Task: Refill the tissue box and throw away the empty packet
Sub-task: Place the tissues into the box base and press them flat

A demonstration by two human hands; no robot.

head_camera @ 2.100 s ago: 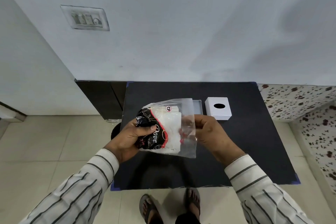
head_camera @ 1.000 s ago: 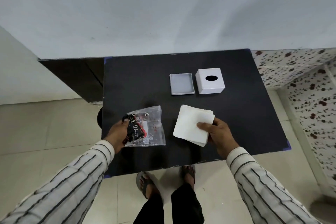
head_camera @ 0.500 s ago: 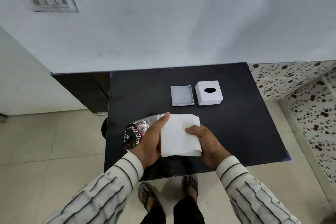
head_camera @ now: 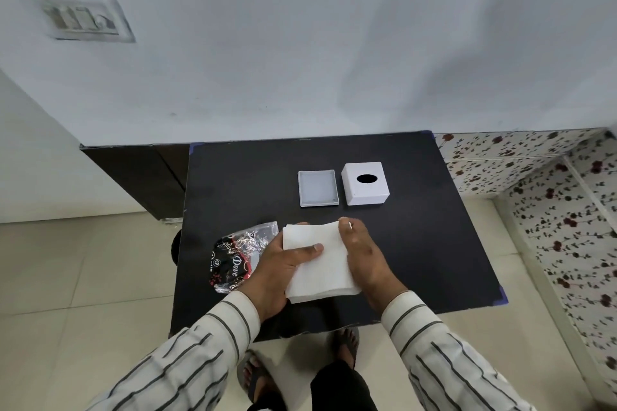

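While both hands grip tissue stack (head_camera: 317, 264), left hand (head_camera: 280, 274), right hand (head_camera: 367, 260), "Dove" packet (head_camera: 237, 260) beside.

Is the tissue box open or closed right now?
Open. Its base lies empty beside the cover on the table.

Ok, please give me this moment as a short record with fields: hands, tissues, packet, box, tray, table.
left hand: grips the tissues' left edge, thumb on top
right hand: grips their right edge
tissues: white stack, held by both hands over the table
packet: emptied, lying on the table left of the hands
box: white, oval hole on top, far side
tray: grey, empty, left of the box
table: black
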